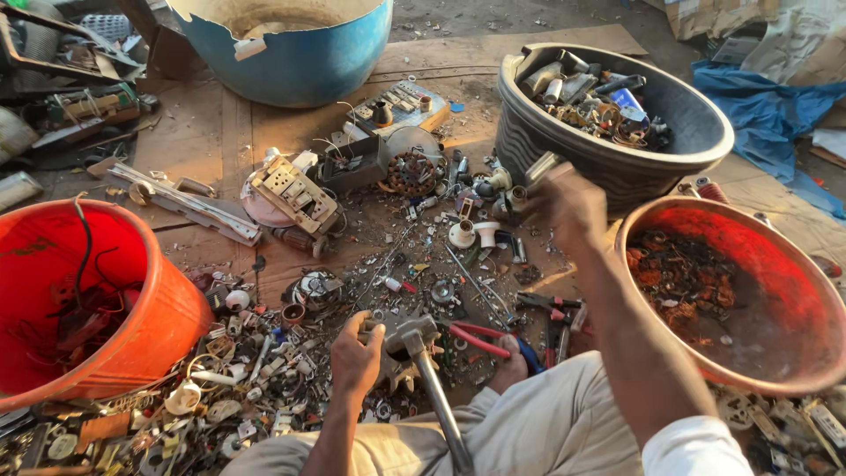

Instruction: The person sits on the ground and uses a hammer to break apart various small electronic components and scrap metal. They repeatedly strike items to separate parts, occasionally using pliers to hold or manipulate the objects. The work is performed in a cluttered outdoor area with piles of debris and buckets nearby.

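Left hand (355,357) on hammer (410,337) head; right hand (564,204) near black tub (705,141).

scrap litter (352,291) across floor, tubs left (79,300), right (749,291), ahead (617,123)

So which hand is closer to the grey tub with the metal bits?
Right. The right hand is stretched out beside the grey tub, seemingly gripping a metal piece. The left hand is low by the hammer.

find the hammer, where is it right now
In the head view, the hammer sits low at centre, its head beside the left hand, its handle running down toward the person's lap, with red-handled pliers just to its right.
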